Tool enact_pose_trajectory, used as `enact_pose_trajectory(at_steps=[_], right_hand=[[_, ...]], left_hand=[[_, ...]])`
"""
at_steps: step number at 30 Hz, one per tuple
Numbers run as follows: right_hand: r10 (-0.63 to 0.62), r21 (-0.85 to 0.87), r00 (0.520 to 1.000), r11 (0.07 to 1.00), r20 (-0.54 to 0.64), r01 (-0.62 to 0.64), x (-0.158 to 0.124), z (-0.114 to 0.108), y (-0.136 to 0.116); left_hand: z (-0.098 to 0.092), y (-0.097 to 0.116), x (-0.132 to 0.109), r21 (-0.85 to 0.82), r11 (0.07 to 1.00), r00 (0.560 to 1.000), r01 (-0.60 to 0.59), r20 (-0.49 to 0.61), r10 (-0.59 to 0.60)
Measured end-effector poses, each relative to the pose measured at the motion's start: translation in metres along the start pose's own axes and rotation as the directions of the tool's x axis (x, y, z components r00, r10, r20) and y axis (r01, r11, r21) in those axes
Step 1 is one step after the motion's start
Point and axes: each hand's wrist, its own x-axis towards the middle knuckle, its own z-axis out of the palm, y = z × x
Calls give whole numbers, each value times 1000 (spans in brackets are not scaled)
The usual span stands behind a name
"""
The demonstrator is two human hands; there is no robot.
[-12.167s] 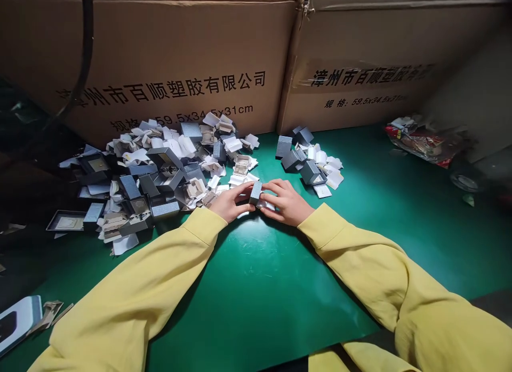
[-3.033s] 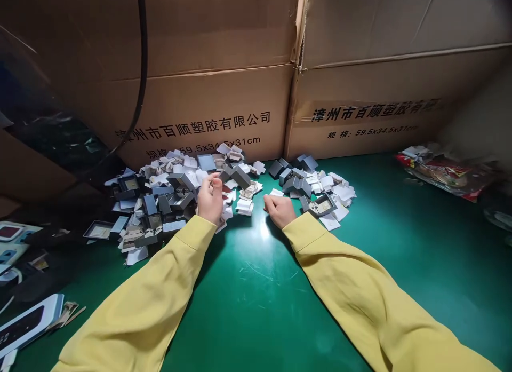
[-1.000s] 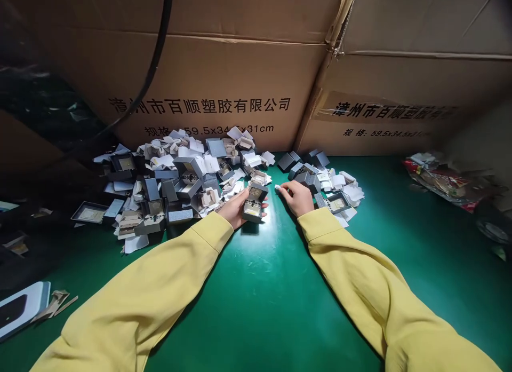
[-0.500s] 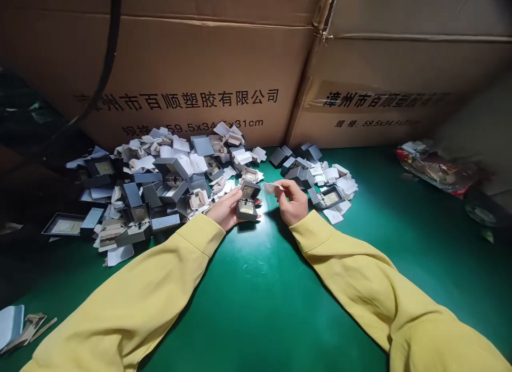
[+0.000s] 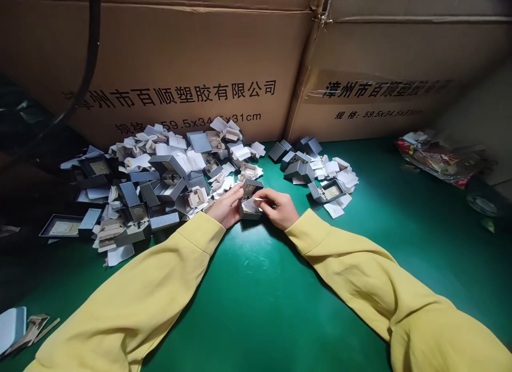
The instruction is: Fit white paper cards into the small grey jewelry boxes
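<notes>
A small dark grey hinged box [image 5: 251, 214] stands with its lid raised, near the middle of the green table. My left hand [image 5: 226, 207] grips it from the left side. Pinched in the fingers of my right hand [image 5: 279, 207] is a small white paper piece [image 5: 251, 205], which lies at the mouth of the box. The paper hides the inside of the box. Close by on the left spreads a heap of similar grey boxes [image 5: 168, 180], mixed with white folded papers [image 5: 138, 161].
A smaller group of grey boxes [image 5: 298, 166] and papers lies right of my hands. Big cardboard cartons [image 5: 180, 52] wall off the back of the green table [image 5: 256, 297]. A red plastic packet [image 5: 436, 161] is at the far right. A black cable [image 5: 92, 46] hangs at upper left.
My right hand has moved left, carrying the white paper from beside the box to its opening. My left hand still holds the box in about the same place.
</notes>
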Motion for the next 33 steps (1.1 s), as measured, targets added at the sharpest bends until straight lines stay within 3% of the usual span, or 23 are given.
enact_pose_trajectory(at_steps=[5, 13, 27, 33], right_hand=[[-24, -137, 999, 990, 30, 28, 0, 2, 3], [-196, -243, 980, 949, 46, 201, 3, -1, 7], [-187, -169, 978, 965, 96, 201, 6, -4, 3], [-151, -187, 989, 971, 2, 149, 8, -5, 3]], left_hand=[[-1, -1, 1, -20, 1000, 1000, 15, 25, -15], [1, -3, -1, -5, 1000, 999, -27, 24, 27], [-1, -4, -3, 8, 1000, 1000, -23, 12, 23], [-2, -6, 0, 30, 999, 999, -23, 43, 21]])
